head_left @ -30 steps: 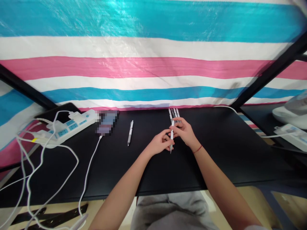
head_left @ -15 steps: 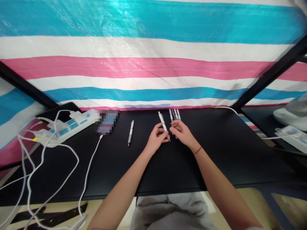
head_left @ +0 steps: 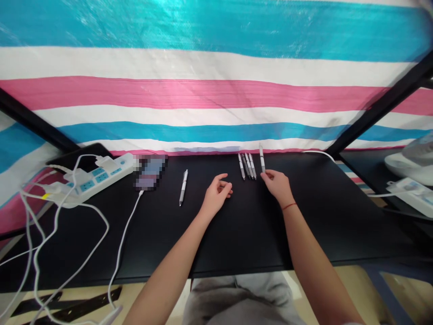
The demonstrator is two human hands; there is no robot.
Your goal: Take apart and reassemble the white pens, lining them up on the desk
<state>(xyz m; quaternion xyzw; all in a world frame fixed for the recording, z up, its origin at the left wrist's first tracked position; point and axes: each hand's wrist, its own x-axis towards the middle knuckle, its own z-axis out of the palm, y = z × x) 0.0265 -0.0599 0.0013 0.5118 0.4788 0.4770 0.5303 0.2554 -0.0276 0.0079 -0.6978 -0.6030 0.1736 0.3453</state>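
Observation:
A white-and-grey pen (head_left: 261, 158) is pinched by its lower, grey end in my right hand (head_left: 278, 184), pointing away from me. Just left of it, several similar pens (head_left: 247, 166) lie side by side on the black table (head_left: 243, 234). My left hand (head_left: 218, 193) hovers over the table with fingers loosely curved and apart, holding nothing. Another white-and-grey pen (head_left: 183, 187) lies alone, farther left of that hand.
On the left, a white power strip (head_left: 101, 178) carries several plugs and tangled white cables (head_left: 106, 230). A blurred-out phone (head_left: 151, 174) lies by it, cable attached. Striped sheeting (head_left: 216, 95) hangs behind the table. Dark frame posts (head_left: 372, 106) slant at both sides.
The pen has passed from my left hand to my right, which has moved right past the row of pens. My left hand has let go and moved slightly left.

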